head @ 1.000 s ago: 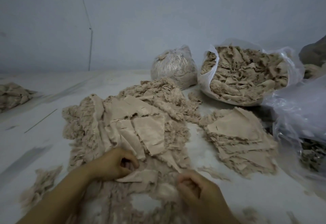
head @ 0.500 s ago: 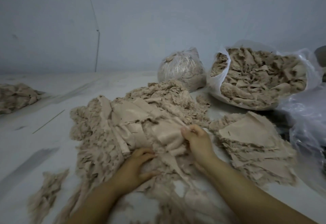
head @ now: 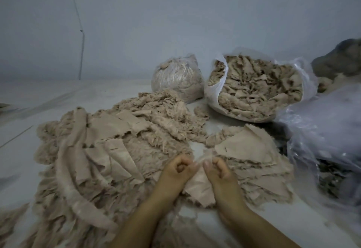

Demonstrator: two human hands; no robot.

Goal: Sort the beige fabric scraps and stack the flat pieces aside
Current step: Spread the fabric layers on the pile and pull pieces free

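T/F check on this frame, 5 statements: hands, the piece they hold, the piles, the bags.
1. Both hands hold one beige piece between them. True: left hand and right hand each pinch the held scrap with curled fingers.
2. The flat stack lies to the left of the hands. False: the flat stack lies to their right; the loose pile is on the left.
3. The big bag of scraps is open at the top. True: open bag shows its scraps.
4. The smaller bag is empty. False: the smaller bag is stuffed full.
5. The right hand rests flat on the floor. False: it grips the scrap.
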